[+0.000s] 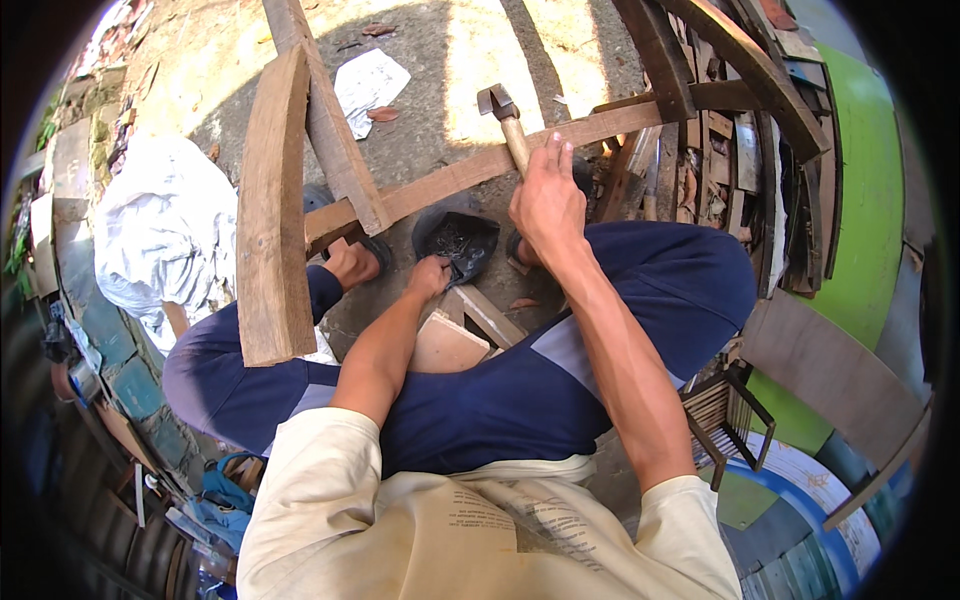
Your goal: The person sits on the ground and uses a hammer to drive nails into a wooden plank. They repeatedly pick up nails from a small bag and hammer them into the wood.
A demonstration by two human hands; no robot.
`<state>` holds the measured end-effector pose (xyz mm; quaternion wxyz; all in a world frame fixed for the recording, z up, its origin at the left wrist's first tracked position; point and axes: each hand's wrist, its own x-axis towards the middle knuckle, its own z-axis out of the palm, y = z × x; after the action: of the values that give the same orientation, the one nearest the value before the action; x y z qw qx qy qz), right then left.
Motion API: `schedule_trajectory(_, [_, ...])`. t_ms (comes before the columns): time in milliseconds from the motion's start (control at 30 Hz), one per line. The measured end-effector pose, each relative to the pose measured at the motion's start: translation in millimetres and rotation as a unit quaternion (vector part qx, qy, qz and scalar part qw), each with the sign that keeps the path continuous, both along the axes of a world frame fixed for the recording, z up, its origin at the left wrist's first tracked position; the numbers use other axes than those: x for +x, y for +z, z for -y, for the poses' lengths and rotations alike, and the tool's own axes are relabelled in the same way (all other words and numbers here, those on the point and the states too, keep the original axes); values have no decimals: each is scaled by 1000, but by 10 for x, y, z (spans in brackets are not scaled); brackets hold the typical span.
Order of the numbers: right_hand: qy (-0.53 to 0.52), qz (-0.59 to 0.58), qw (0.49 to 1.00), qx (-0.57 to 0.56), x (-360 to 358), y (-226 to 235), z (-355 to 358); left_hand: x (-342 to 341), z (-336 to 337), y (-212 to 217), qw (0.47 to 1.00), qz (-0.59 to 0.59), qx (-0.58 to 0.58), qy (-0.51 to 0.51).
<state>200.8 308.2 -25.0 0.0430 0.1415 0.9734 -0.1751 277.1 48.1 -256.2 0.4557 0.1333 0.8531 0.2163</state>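
My right hand (pixel 550 200) is closed around the wooden handle of a hammer (pixel 515 140), its metal head pointing away from me. Two of its fingers stretch along the handle. The hammer lies over a long wooden rail (pixel 440 185), part of a wooden frame across my front. Lower down, my left hand (pixel 431 276) grips the near rim of a black plastic bag (pixel 470 225). Small thin glinting pieces sit inside the bag, too small to name surely. At the left, a thick wooden leg (pixel 272 220) and a slanted slat (pixel 335 120) meet the rail.
Curved wooden pieces (pixel 745 65) rise at the frame's right end. Wood scraps (pixel 715 165) are stacked beyond it, near a green panel (pixel 865 200). A white cloth heap (pixel 160 225) lies left. Wood blocks (pixel 450 345) lie between my legs. White paper (pixel 370 85) rests on the ground.
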Motion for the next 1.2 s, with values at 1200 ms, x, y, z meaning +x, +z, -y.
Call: schedule_trajectory(1200, [1, 7, 1000, 16, -11, -39, -7, -273, 162, -229, 949, -38, -96, 299])
